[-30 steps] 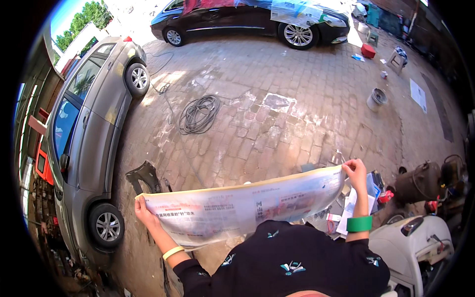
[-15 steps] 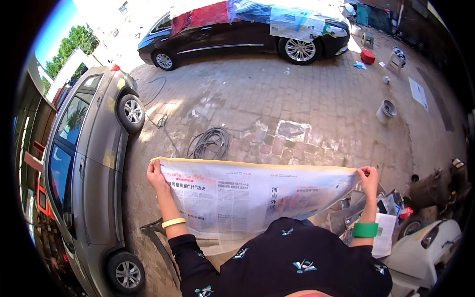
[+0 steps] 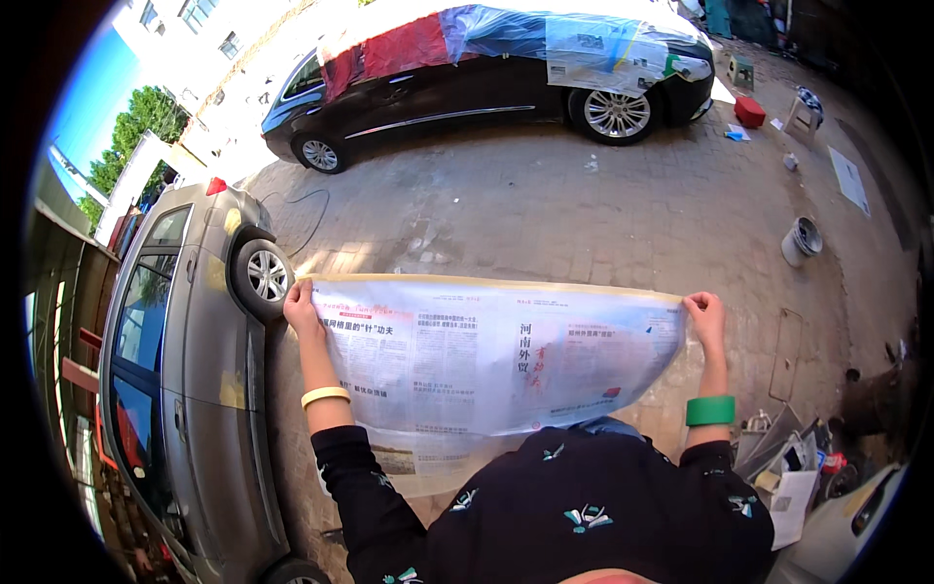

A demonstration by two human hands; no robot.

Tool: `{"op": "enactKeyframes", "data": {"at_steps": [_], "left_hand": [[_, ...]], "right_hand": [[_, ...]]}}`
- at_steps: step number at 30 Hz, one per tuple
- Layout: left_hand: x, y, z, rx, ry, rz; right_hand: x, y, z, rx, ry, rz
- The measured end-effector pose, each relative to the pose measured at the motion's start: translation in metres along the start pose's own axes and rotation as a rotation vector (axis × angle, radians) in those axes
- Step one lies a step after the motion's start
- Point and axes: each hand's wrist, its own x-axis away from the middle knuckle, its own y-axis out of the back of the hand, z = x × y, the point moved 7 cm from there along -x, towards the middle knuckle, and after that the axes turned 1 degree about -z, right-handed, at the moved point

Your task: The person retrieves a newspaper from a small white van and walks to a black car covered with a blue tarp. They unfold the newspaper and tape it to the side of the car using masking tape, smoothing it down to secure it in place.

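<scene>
A wide newspaper sheet (image 3: 457,360) is stretched out in front of me, with a strip of yellowish tape (image 3: 486,283) along its top edge. My left hand (image 3: 305,310) pinches the top left corner, and my right hand (image 3: 705,319) pinches the top right corner. Below the taped edge the paper hangs and curves back toward my body. A pale yellow ring (image 3: 325,396) circles my left wrist. On my right forearm sits a wide green ring (image 3: 710,411) that looks like a tape roll.
A grey car (image 3: 209,341) with yellowish patches stands close at left. Across the paved yard (image 3: 457,214) is a black car (image 3: 438,107) partly covered with sheeting and paper. A bucket (image 3: 802,241), a red box (image 3: 749,111) and a small stool (image 3: 804,114) are at right; clutter (image 3: 788,462) lies nearby.
The newspaper and both hands sit higher in view, and the grey car appears closer. The coiled hose seen before is now hidden behind the paper. Both hands keep hold of the corners.
</scene>
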Motion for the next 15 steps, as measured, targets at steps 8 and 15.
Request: {"op": "enactKeyframes", "data": {"at_steps": [8,15], "left_hand": [[-0.207,-0.04,0.061,-0.125,-0.002,-0.036],[-0.39,-0.153,0.142,-0.035,-0.014,0.089]], "right_hand": [[-0.178,-0.15,0.102,-0.035,0.048,0.018],[-0.284,-0.257,0.132,0.002,0.006,-0.067]]}}
